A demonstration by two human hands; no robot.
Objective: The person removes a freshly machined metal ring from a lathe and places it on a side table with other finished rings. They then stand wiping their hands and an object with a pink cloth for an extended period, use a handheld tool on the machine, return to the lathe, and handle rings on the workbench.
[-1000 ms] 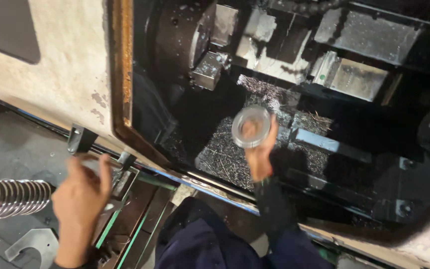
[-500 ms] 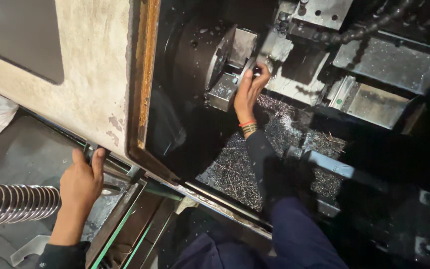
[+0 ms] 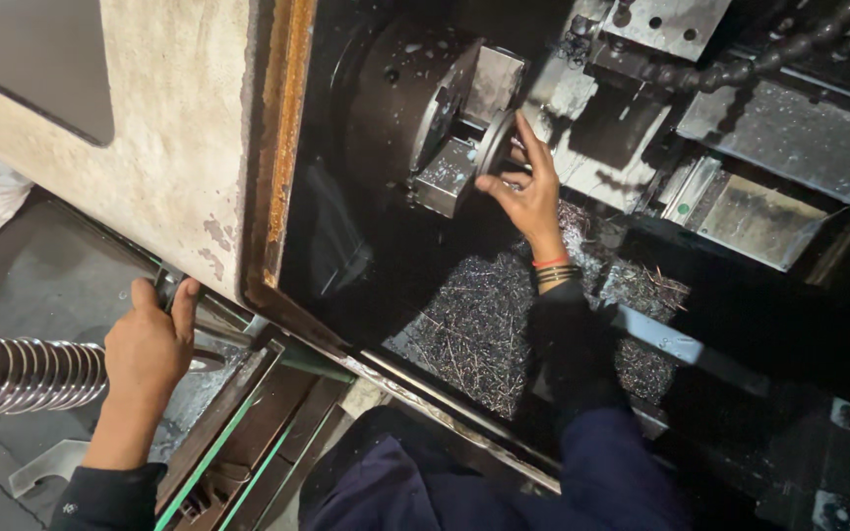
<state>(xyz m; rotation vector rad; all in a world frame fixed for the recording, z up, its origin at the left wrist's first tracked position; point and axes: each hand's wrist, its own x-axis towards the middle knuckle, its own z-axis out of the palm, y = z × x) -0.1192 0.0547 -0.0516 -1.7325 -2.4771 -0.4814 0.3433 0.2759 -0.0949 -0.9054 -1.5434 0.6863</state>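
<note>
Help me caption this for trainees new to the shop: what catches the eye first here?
The right hand stands out first, pressing a metal ring against the chuck inside the dark machine enclosure. Below it glitters a heap of metal chips. At lower left, the left hand grips a dark handle beside a ribbed metal hose.

left hand [image 3: 150,344]: sitting at lower left of frame, fingers curling closed in a grip, forearm running down to the bottom edge | right hand [image 3: 523,187]: reaching to upper centre, fingers spreading, arm extending up from bottom centre
</note>
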